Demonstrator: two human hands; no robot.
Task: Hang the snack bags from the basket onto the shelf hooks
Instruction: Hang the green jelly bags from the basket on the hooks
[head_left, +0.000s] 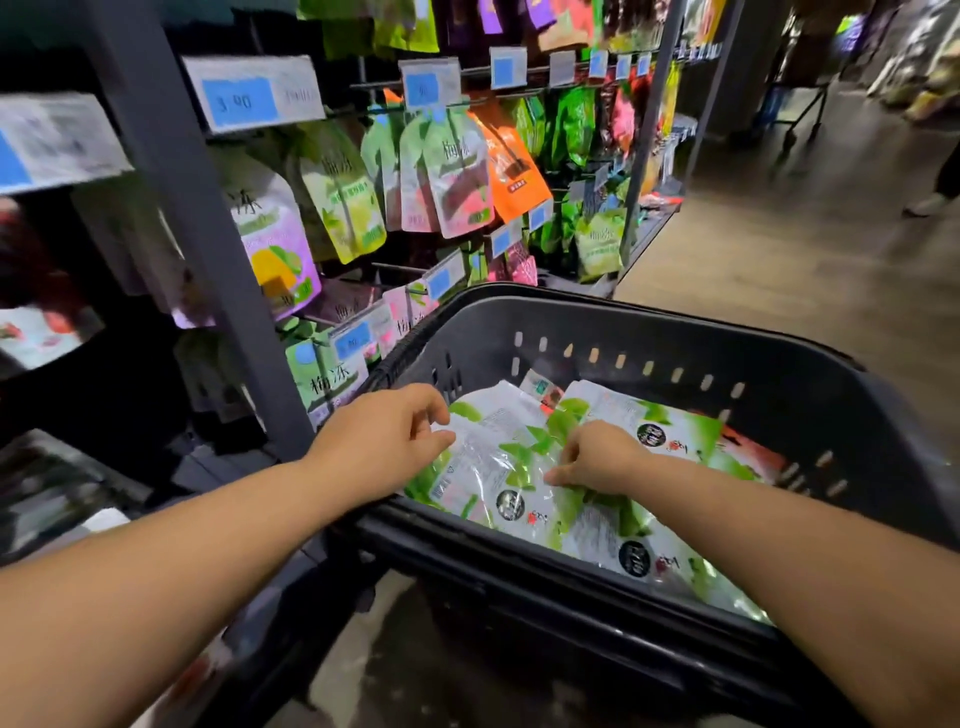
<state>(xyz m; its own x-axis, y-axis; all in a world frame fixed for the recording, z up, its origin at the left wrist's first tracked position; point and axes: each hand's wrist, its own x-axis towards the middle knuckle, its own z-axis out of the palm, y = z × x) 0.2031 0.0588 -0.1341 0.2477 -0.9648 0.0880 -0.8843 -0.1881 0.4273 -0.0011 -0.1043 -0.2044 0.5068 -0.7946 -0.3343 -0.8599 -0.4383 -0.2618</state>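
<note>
Green-and-white bags (670, 441) lie flat and overlapping in the black basket (623, 312). At least four show, and three of them carry a round black seal. How many lie beneath I cannot tell. Two reddish packs peek out, one at the far wall and one at the right.

Both arms reach into the basket. The left grip (384, 441) has its fingers curled, with thumb and forefinger pinching the left edge of the top bag (493, 452). The right grip (597, 457) is knuckles up and curled nearly closed, its fingertips pinching the same bag's right side. The bag rests on the pile.

Just left of the basket stands the dark shelf (182, 182). More bags hang in rows from its hooks (400, 269), among them one orange bag (511, 166). Blue tags are clipped along the rails; the nearest tag (254, 96) reads 3.90. A brown floor (779, 270) runs down the aisle to the right.
</note>
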